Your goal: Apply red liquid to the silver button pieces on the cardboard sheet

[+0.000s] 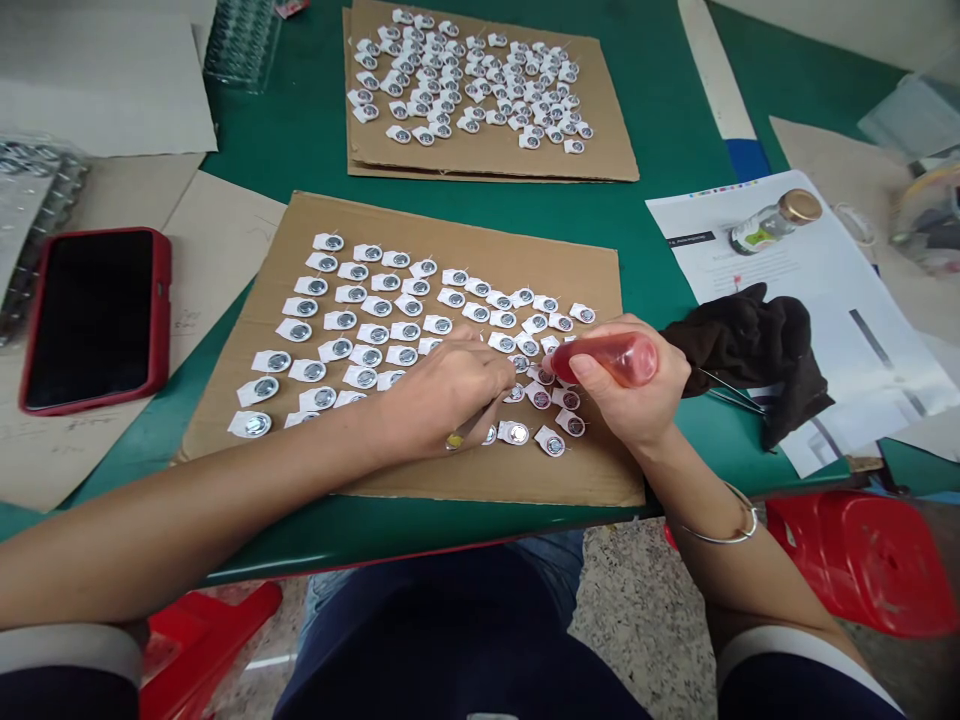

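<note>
Rows of small white tags with round metallic pieces [256,390] lie on a brown cardboard sheet [480,480]. My right hand [637,390] is wrapped round a small bottle of red liquid [611,358], its tip pointing left and down at the pieces on the sheet's right side. My left hand [454,390] is closed over the middle of the sheet, holding a thin tool [465,428] whose yellowish end shows below the fingers. The tool's other end is hidden by the hand.
Another cardboard sheet [487,160] full of tags lies behind. A red-cased phone [97,320] is at the left. On the right are a dark cloth [750,345], tweezers [727,390], printed paper [885,340] and a glass jar [772,222]. Red stools [862,560] stand below the table.
</note>
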A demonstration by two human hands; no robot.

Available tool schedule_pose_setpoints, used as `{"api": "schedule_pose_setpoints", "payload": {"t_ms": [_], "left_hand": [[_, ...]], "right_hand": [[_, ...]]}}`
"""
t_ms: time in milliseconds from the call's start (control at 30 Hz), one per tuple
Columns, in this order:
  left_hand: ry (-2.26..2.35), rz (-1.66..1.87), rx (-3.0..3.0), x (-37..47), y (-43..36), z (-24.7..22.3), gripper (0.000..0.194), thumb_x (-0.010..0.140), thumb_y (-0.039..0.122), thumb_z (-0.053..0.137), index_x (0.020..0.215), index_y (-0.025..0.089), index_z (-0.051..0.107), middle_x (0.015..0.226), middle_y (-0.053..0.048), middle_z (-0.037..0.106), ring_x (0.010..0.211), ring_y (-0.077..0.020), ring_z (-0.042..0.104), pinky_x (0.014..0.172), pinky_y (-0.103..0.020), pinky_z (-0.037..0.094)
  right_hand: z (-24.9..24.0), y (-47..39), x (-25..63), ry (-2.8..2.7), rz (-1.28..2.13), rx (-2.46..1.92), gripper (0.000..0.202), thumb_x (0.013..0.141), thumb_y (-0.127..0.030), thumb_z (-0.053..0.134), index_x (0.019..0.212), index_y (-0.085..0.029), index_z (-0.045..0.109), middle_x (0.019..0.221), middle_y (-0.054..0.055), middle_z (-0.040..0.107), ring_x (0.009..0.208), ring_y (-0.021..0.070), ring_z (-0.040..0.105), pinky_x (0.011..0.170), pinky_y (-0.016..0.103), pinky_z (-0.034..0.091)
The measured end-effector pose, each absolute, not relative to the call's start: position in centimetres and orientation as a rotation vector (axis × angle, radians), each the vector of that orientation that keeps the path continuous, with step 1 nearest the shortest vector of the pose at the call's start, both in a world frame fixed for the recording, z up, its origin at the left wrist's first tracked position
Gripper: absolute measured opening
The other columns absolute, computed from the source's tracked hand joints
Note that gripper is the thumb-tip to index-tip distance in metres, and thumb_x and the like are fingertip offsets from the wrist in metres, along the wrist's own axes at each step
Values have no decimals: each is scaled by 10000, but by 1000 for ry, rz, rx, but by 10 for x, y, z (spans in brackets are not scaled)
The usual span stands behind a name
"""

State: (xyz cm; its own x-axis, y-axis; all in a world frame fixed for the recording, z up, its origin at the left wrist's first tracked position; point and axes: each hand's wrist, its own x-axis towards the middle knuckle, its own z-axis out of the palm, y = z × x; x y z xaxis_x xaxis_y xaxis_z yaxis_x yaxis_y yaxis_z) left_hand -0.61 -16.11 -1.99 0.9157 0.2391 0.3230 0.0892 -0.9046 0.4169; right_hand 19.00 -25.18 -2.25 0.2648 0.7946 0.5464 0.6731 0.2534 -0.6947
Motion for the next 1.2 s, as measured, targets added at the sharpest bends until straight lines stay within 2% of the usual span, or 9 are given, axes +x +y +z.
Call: {"api": "schedule_pose_setpoints", "payload": {"t_ms": [300, 700, 967, 1200], "left_hand": [[241, 507, 2668, -5, -162, -19, 160, 664, 27, 462, 705, 147, 561, 636, -14, 582, 601, -143, 529, 718, -320, 392], [280, 417, 2543, -7, -155, -14, 107, 782, 92, 471, 734, 159, 539, 609, 17, 551, 596, -123, 514, 721, -300, 384], [306, 478, 2509, -7, -153, -19, 117, 759, 76, 486, 722, 166, 550, 607, 21, 557, 594, -112, 486, 707, -282, 387], [297, 453, 2489, -7, -151, -19, 122, 730, 50, 515, 737, 166, 551, 623, 31, 558, 612, -109, 481, 715, -281, 384]], "right_hand": [[-22, -251, 189, -1452, 133, -1453, 161, 669, -276, 728, 758, -192, 623, 726, 7, 643, 686, 140, 592, 658, 323, 503], [-23, -252, 188, -1473, 133, -1455, 168, 668, -273, 730, 767, -191, 622, 734, 11, 642, 691, 140, 590, 657, 323, 499], [-22, -251, 188, -1514, 111, -1444, 156, 698, -297, 707, 773, -198, 612, 731, 6, 640, 683, 138, 589, 641, 319, 502], [-21, -252, 186, -1519, 143, -1407, 147, 690, -258, 719, 783, -204, 619, 731, -5, 643, 695, 133, 587, 634, 303, 484]]}}
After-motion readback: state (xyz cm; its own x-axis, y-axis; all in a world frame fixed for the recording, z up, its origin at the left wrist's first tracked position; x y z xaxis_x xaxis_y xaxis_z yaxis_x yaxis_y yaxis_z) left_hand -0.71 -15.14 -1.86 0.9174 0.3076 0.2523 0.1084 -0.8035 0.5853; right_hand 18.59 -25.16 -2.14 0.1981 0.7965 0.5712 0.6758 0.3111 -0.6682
